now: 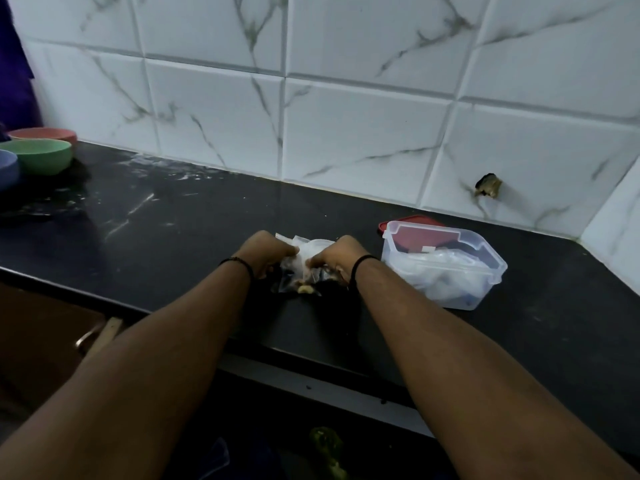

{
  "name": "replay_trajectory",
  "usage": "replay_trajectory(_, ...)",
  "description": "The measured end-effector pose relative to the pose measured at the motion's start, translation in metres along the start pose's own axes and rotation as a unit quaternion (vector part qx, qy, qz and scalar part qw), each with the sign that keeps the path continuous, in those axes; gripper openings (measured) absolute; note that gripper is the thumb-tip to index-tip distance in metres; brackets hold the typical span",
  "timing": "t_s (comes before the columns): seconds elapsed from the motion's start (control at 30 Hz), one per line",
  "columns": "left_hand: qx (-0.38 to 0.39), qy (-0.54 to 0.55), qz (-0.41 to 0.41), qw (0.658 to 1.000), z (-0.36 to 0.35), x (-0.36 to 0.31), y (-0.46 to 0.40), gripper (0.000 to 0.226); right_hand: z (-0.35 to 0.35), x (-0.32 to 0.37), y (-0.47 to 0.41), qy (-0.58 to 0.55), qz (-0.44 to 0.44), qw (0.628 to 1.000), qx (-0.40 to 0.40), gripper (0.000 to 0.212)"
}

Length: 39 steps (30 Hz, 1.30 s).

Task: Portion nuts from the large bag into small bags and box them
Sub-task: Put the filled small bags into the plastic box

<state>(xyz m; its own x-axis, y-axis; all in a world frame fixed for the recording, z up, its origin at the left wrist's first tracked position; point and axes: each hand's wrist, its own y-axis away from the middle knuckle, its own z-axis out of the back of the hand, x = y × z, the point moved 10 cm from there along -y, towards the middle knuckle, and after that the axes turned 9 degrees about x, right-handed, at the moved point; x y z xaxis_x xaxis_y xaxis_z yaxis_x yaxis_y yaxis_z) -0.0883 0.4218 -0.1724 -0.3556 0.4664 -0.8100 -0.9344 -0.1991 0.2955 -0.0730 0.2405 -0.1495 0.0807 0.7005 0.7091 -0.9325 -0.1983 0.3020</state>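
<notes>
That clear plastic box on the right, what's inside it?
The clear box holds crumpled clear plastic bags; their contents are too blurred to tell. A red lid lies behind it, partly covered.

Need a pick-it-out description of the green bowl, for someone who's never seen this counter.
Start at the black counter under the tiled wall and go to its far left end, where three bowls cluster. The green bowl is the middle one, in front of the pink bowl and right of the blue bowl, which the frame edge cuts off. It is the only green one.
</notes>
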Motion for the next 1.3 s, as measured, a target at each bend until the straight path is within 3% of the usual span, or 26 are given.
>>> replay_trajectory(0.07,-0.015,-0.015,-0.004,1.0,0.004,-0.001,0.0,0.034,0.003,0.001,0.0,-0.031,0.0,0.999,-0.024,0.061)
replay_trajectory(0.17,-0.08,-0.09,-0.021,0.992,0.017,-0.009,0.004,0.038,0.016,0.001,-0.004,-0.076,0.005,0.995,-0.066,0.034)
replay_trajectory(0.23,-0.082,-0.077,-0.016,0.994,0.018,-0.007,0.002,0.036,0.018,0.001,-0.003,-0.145,0.01,0.987,-0.072,0.017)
replay_trajectory(0.33,-0.069,-0.072,-0.006,0.995,0.018,-0.002,-0.003,0.033,0.006,0.005,-0.008,-0.224,0.025,0.974,-0.035,0.014)
replay_trajectory(0.53,-0.056,-0.13,-0.028,0.99,0.014,-0.016,-0.007,0.036,-0.007,0.006,-0.019,-0.184,0.011,0.983,-0.008,0.01)
replay_trajectory(0.63,-0.033,-0.083,-0.01,0.996,0.011,-0.012,-0.015,0.031,-0.002,0.0,-0.021,-0.205,0.0,0.978,-0.03,0.017)
replay_trajectory(0.73,-0.057,-0.003,-0.003,0.998,0.019,-0.007,-0.021,0.033,0.001,-0.001,-0.021,-0.248,0.016,0.968,-0.037,0.027)
replay_trajectory(0.87,-0.103,-0.033,-0.056,0.993,0.034,-0.023,-0.019,0.03,0.001,0.001,-0.022,-0.292,0.031,0.956,-0.021,0.042)
replay_trajectory(0.97,-0.099,-0.016,-0.09,0.991,0.033,-0.027,-0.017,0.031,-0.002,0.005,-0.021,-0.296,0.053,0.954,-0.013,0.035)
replay_trajectory(1.1,-0.151,0.029,-0.162,0.975,0.043,-0.032,-0.008,0.027,-0.004,0.017,-0.019,-0.312,0.118,0.943,0.009,0.026)
replay_trajectory(1.23,-0.087,0.151,-0.218,0.96,0.04,-0.041,-0.002,0.025,0.0,0.029,-0.015,-0.359,0.167,0.918,0.024,0.018)
replay_trajectory(1.3,-0.082,0.171,-0.228,0.955,0.042,-0.047,0.004,0.023,0.011,0.035,-0.009,-0.357,0.183,0.916,-0.014,0.017)
